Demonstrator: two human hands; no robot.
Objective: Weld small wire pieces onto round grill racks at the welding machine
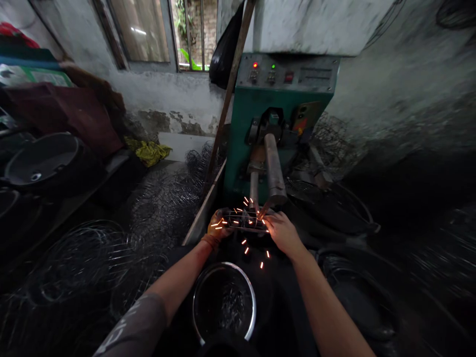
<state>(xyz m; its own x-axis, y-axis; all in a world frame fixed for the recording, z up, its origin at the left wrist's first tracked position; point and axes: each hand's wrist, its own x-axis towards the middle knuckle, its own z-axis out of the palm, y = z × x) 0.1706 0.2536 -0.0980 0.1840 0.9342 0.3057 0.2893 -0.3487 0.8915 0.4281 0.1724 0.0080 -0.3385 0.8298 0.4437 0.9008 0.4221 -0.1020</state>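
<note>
A small wire frame [243, 229] of thin metal rods is held level between my two hands, at the tips of a spot welder [232, 144]. My left hand [219, 225], apparently in a stained glove, is closed around its left end. At the right end, the fingers of my right hand [282, 232] are closed on the frame, close beside the electrode tip. The welder's thick upper arm [274, 171] and thinner lower rod [254, 191] reach toward me. Orange sparks fly from the contact point and fall over both hands.
Below my hands stands a round metal-rimmed bowl [196, 292] with small wire pieces [234, 305]. Heaps of bent wire [156, 213] lie at the left. More wire rings [334, 267] are at the right. A wooden board [203, 210] runs beside the welder. Dark tubs [40, 183] stand far left.
</note>
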